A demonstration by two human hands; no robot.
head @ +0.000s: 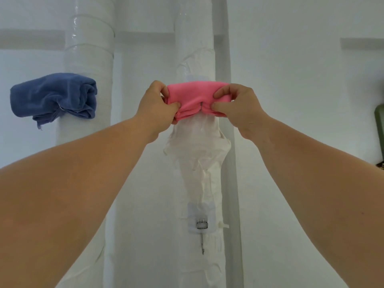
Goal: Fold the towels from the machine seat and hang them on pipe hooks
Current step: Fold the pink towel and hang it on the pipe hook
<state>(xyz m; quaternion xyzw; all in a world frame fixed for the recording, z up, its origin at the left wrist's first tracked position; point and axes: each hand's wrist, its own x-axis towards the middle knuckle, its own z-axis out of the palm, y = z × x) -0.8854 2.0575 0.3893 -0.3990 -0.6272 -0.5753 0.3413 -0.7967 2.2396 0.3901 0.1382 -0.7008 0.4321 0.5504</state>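
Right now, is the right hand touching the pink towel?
Touching. The head view shows the right hand pinching the pink towel, with its thumb pressed into the cloth.

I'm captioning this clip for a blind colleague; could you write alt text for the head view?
A left hand and right hand pinch a folded pink towel against a white wrapped pipe, a sliver of metal hook showing at its middle. A blue towel hangs on a second pipe to the left, and a spare hook hangs lower on the first pipe.
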